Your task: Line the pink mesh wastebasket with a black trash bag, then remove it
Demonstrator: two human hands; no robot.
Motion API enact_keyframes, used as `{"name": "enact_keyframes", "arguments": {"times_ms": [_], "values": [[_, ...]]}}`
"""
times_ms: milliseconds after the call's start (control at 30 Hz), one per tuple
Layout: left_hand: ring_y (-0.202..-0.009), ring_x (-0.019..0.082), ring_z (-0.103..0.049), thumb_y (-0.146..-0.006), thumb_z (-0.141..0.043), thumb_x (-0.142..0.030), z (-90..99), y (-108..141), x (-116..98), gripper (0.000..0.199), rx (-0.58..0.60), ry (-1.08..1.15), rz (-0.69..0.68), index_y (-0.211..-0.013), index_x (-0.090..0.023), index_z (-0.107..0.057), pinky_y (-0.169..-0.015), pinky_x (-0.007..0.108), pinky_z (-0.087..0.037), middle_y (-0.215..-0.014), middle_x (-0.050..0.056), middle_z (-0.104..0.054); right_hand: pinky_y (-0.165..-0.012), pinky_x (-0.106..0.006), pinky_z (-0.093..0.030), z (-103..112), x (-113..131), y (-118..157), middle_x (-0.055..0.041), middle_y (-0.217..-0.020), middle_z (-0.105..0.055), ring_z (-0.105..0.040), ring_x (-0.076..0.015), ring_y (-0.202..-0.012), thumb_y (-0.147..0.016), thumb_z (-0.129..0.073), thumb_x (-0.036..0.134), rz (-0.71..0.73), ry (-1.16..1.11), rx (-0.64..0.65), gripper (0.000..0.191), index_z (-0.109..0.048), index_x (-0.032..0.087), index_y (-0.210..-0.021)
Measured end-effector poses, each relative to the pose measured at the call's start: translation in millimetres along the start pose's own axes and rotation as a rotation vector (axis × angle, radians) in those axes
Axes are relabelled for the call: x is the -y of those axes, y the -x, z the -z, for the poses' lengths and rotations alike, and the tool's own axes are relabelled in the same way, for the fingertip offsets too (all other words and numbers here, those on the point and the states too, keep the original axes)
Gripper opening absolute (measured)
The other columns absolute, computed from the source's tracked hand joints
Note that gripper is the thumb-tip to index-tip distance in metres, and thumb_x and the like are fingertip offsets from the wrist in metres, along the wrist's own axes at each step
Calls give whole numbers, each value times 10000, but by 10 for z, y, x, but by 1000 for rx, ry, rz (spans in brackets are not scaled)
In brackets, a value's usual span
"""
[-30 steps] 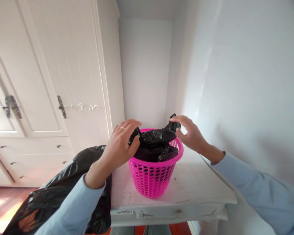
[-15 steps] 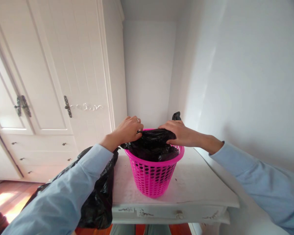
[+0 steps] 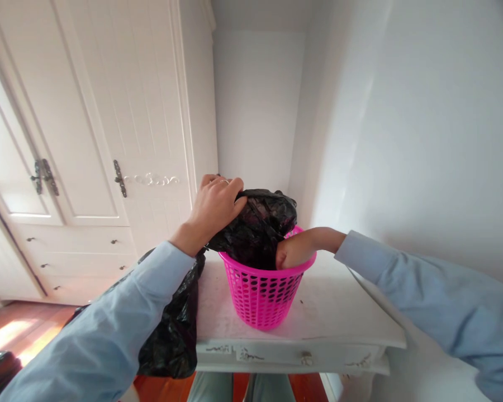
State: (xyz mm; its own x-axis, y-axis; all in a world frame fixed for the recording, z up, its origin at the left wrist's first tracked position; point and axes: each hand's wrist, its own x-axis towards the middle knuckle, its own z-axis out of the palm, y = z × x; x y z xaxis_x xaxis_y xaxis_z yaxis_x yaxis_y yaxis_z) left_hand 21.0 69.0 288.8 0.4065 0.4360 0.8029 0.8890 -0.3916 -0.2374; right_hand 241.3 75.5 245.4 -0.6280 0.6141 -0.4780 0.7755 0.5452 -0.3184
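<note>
A pink plastic basket [image 3: 265,304] with round holes stands upright on a white table. Black plastic trash bag [image 3: 262,226] material lies inside it and rises above its far rim. My left hand [image 3: 220,204] is closed on the bag's upper edge, above the basket's back left side. Inside the basket's right side is my right hand [image 3: 295,251], its fingers curled against the bag near the rim. What those fingers hold, if anything, is partly hidden by the basket and bag.
More black plastic [image 3: 174,340] hangs over the left edge of the white table [image 3: 339,312]. A white wardrobe [image 3: 151,123] stands at the left, and a pale wall [image 3: 436,139] rises close on the right. A dark object [image 3: 0,371] is at lower left.
My left hand has risen, lifting the bag's edge higher. My right hand has left the bag's far edge and moved down into the basket.
</note>
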Motion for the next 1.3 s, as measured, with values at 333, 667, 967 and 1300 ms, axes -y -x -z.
{"name": "enact_keyframes", "arguments": {"times_ms": [333, 667, 967, 1300], "values": [[-790, 217, -658, -928, -547, -363, 374, 234, -220, 219, 70, 155, -113, -883, -183, -663, -791, 355, -464, -790, 44, -704, -468, -223, -520, 35, -112, -208, 26, -576, -673, -609, -129, -467, -649, -699, 152, 156, -231, 10, 119, -773, 219, -714], [-773, 237, -652, -947, -562, -359, 579, 1072, -458, 196, 240, 275, -216, -964, -204, -681, -705, 409, -489, -836, 61, -687, -798, -319, -587, 272, 53, 646, -56, -900, -769, -738, -186, -827, -839, -566, 215, 280, -244, -408, 196, -746, 177, -907], [-872, 284, -687, -848, -666, -282, 577, 1586, -820, 389, 308, 272, -210, -1220, -173, -638, -744, 467, -602, -1025, 94, -730, -1112, -540, -326, -214, 41, 628, -85, -1071, -728, -621, -260, -1179, -873, -485, 65, 560, 719, -821, 346, -692, 226, -1099], [-1059, 262, -721, -954, -490, -281, 336, 1954, -646, 442, 84, 257, 69, -1384, -181, -492, -827, 361, -634, -1269, 153, -681, -884, -389, -479, -631, -281, 868, -74, -919, -728, -636, -211, -924, -956, -505, 112, 569, 648, -860, 246, -695, 233, -1054]]}}
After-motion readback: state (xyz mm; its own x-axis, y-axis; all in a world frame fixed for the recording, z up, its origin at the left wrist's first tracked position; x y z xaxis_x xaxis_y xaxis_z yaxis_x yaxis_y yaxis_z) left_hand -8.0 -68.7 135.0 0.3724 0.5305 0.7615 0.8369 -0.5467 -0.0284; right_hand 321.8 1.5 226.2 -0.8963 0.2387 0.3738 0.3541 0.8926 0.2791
